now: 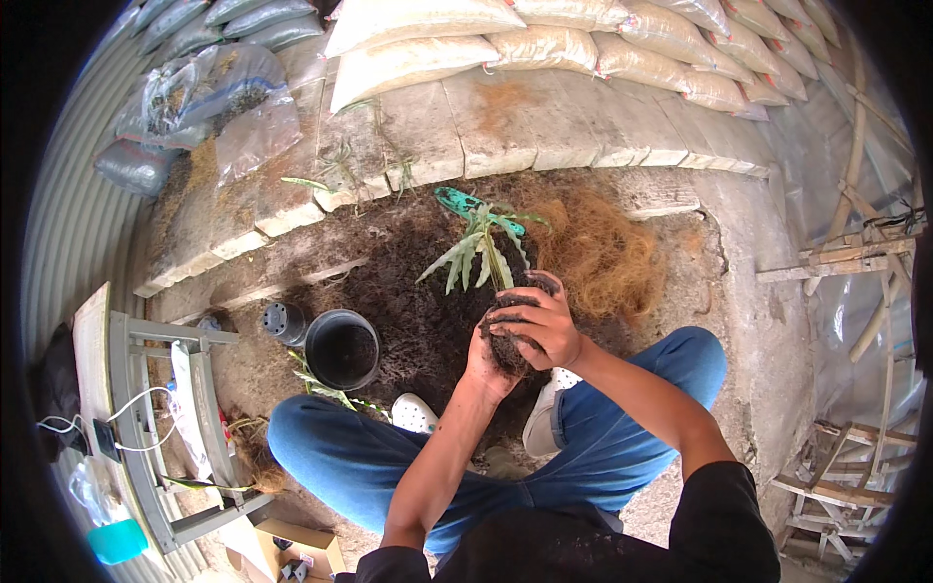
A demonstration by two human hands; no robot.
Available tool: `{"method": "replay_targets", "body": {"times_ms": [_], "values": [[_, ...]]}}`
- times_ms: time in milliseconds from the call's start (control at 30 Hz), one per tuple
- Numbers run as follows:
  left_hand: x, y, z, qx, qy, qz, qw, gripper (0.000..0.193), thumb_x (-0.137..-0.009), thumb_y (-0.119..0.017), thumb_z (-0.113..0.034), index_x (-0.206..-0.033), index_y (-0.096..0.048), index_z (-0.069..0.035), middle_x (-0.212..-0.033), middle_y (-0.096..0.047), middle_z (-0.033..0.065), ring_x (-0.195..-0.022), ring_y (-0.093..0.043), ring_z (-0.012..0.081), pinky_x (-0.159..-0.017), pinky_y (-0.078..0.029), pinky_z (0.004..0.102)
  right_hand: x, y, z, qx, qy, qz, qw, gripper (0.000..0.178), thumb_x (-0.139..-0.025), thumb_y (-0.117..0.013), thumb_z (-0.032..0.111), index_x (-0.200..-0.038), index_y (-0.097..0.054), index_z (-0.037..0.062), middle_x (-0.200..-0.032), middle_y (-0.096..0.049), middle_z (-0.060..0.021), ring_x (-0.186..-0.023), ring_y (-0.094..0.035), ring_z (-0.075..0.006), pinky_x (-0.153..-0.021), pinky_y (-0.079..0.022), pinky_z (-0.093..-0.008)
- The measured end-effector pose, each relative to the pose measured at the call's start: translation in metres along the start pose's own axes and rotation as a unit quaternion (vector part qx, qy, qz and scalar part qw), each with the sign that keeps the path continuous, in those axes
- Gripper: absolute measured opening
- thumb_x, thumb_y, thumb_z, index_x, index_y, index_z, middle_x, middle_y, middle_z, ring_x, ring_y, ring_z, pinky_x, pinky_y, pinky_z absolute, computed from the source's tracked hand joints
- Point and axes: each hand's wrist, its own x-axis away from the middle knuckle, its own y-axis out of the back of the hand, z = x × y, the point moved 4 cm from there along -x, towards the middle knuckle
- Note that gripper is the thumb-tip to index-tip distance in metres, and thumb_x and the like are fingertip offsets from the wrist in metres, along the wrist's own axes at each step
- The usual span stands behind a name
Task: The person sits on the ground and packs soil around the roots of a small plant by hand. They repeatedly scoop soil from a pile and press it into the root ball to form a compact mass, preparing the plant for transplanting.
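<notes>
Fingers (530,313), half-curled: both hands (554,328) are cupping one root ball (506,356).
One plant (483,245) is rising from it; two pots (283,323) are sitting left.

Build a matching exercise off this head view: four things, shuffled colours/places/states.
Column 1
1. Leafy plant
2. Trowel
3. Large pot
4. Fibre heap

Column 2
A. Black, mouth up, beside the smaller pot
B. Brown and tangled, on the ground
C. Root end held between the left hand and right hand
D. Teal, lying on the dark soil

Pairs: 1-C, 2-D, 3-A, 4-B
</notes>
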Motion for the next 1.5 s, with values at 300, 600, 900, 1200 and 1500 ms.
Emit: {"method": "replay_targets", "body": {"times_ms": [300, 600, 900, 1200, 1500], "values": [[0.003, -0.005, -0.011, -0.036, -0.016, -0.032, 0.999, 0.042, -0.101, -0.031, -0.035, -0.129, -0.051, -0.011, -0.125, -0.056, 0.0145, -0.114, -0.059, 0.0298, -0.093, -0.053, 0.0448, -0.023, 0.010, 0.008, -0.033, -0.036, 0.052, 0.997, 0.035, -0.087, -0.058, 0.038, -0.103, -0.071, 0.0090, -0.108, -0.068, -0.0061, -0.114, -0.057, -0.0299, -0.107, -0.025, -0.0543], [-0.001, 0.003, -0.014, -0.030, -0.027, -0.019, 0.999, 0.037, -0.101, -0.033, -0.032, -0.124, -0.053, -0.011, -0.117, -0.060, 0.0108, -0.107, -0.063, 0.0239, -0.089, -0.055, 0.0426, -0.010, -0.006, -0.001, 0.009, -0.038, 0.057, 0.998, 0.033, -0.081, -0.069, 0.038, -0.103, -0.070, 0.0123, -0.109, -0.066, -0.0033, -0.115, -0.056, -0.0245, -0.107, -0.028, -0.0548], [-0.003, 0.004, -0.022, -0.077, -0.048, -0.019, 0.996, 0.038, -0.103, -0.031, -0.036, -0.124, -0.052, -0.012, -0.116, -0.060, 0.0100, -0.103, -0.064, 0.0235, -0.086, -0.056, 0.0386, -0.026, 0.008, 0.025, 0.057, -0.012, 0.036, 0.998, 0.039, -0.083, -0.063, 0.041, -0.108, -0.071, 0.0116, -0.119, -0.065, -0.0060, -0.123, -0.053, -0.0299, -0.108, -0.026, -0.0565], [0.008, -0.025, 0.002, -0.145, -0.106, -0.127, 0.976, 0.034, -0.104, -0.027, -0.034, -0.119, -0.050, -0.014, -0.111, -0.058, 0.0055, -0.098, -0.064, 0.0196, -0.081, -0.058, 0.0332, -0.003, 0.000, 0.012, 0.052, 0.000, -0.062, 0.997, 0.022, -0.078, -0.055, 0.015, -0.081, -0.077, 0.0104, -0.094, -0.074, -0.0036, -0.107, -0.066, -0.0301, -0.105, -0.028, -0.0573], [0.000, -0.025, -0.025, -0.118, -0.161, -0.128, 0.972, 0.042, -0.098, -0.036, -0.040, -0.112, -0.060, -0.008, -0.099, -0.066, 0.0102, -0.091, -0.065, 0.0259, -0.082, -0.053, 0.0382, -0.017, 0.004, 0.006, -0.089, -0.104, -0.016, 0.990, 0.060, -0.088, -0.060, 0.044, -0.138, -0.049, 0.0126, -0.148, -0.038, -0.0136, -0.138, -0.032, -0.0350, -0.111, -0.020, -0.0535]]}}
